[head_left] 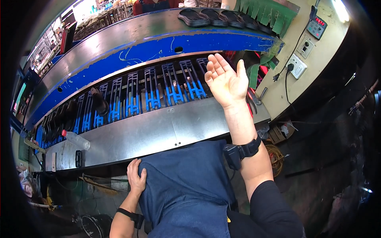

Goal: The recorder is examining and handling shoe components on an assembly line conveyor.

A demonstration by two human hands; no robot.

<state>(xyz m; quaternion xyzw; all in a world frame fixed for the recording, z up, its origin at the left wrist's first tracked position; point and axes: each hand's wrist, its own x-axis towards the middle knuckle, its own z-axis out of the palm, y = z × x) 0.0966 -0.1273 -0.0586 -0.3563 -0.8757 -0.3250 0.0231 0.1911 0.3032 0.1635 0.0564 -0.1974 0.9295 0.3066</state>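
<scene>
My right hand [228,81] is raised with the palm turned up and the fingers spread, holding nothing. It hovers over the right end of a row of blue metal rack arms [152,93] on a conveyor. My left hand [136,175] lies on the dark blue apron [182,174] over my lap, fingers stretched out, with nothing in it. Both forearms wear black straps with small boxes. In front of me runs a bare metal ledge [158,129]. One dark shoe-shaped piece [99,102] sits on the rack arms left of centre.
Several black shoe soles [194,18] lie on the upper shelf [131,29], beside a green strip curtain [264,14]. On the ledge stand a clear red-capped bottle [76,139] and a small black object [78,158]. A control box [317,27] and socket [297,66] hang at right. Another person [152,5] is opposite.
</scene>
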